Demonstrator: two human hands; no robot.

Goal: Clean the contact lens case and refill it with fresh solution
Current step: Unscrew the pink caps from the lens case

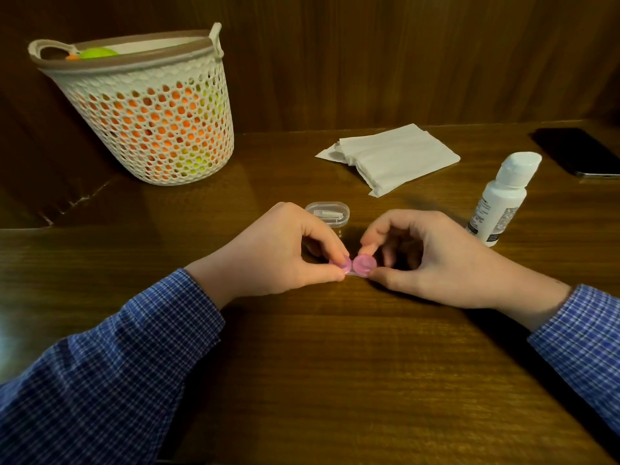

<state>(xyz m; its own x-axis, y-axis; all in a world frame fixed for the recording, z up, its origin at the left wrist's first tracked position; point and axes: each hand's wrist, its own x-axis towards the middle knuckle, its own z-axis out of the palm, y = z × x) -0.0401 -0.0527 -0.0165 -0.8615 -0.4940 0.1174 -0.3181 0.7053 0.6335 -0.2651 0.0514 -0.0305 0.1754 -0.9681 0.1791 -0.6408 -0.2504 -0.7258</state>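
Head view: at frame centre the contact lens case (354, 266) lies on the worktop (335, 364), its pink caps on. The left hand (278, 253) pinches the left cap, likely steadying the case, while the right hand (432, 260) pinches the right cap, probably to twist it. The solution bottle (501, 199) stands at right and the tissues (392, 156) lie above centre, within easy reach.
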